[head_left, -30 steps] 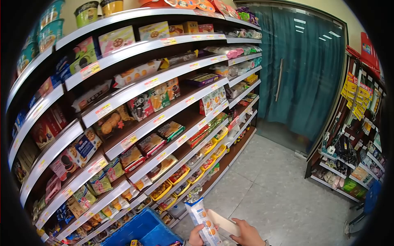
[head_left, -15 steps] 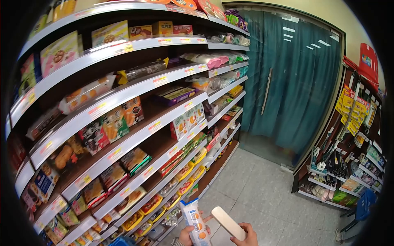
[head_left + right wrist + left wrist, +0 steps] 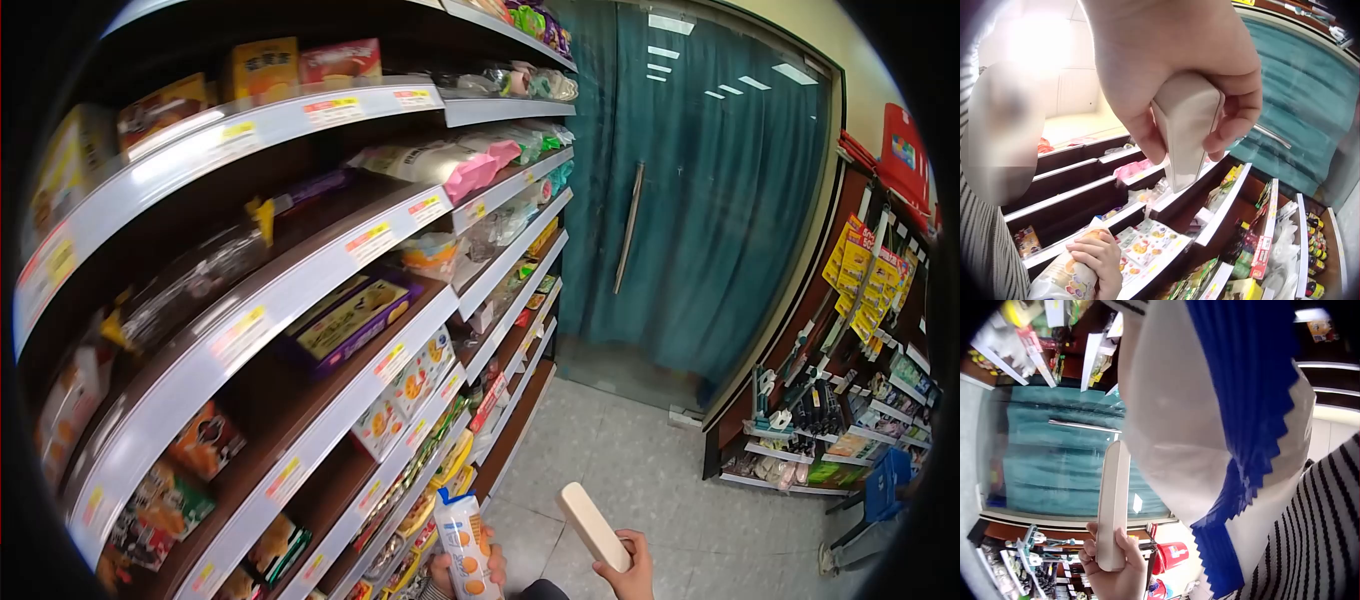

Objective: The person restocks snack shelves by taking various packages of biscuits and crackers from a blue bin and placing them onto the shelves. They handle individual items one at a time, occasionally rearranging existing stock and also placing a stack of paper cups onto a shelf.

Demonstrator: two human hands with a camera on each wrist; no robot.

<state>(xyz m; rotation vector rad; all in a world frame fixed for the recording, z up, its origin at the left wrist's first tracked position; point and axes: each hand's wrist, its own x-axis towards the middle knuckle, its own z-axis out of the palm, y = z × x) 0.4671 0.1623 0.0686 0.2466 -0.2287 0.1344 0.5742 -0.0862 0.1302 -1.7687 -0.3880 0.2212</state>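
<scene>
My left hand (image 3: 1100, 259) grips a tube-shaped biscuit packet (image 3: 463, 545), white with orange biscuit pictures. The packet stands nearly upright low in the head view; its blue crimped end (image 3: 1241, 406) fills much of the left wrist view and covers most of that hand. To its right, my right hand (image 3: 632, 568) holds a long cream-coloured bar (image 3: 592, 525) with rounded ends by its lower part. In the right wrist view, thumb and fingers lie on opposite sides of the bar (image 3: 1188, 140). A gap separates bar and packet in the head view.
Tall shelves (image 3: 330, 420) of packaged snacks run along the left, close to the packet. Ahead is a glass door (image 3: 690, 230) with a green curtain behind it. A rack of goods (image 3: 800, 410) and a blue stool (image 3: 880, 490) stand right, on grey tile floor (image 3: 600, 440).
The head view has moved closer to the shelves' far end and the door; the blue basket has left the view. The bar has moved right, away from the packet. Both hands keep their hold.
</scene>
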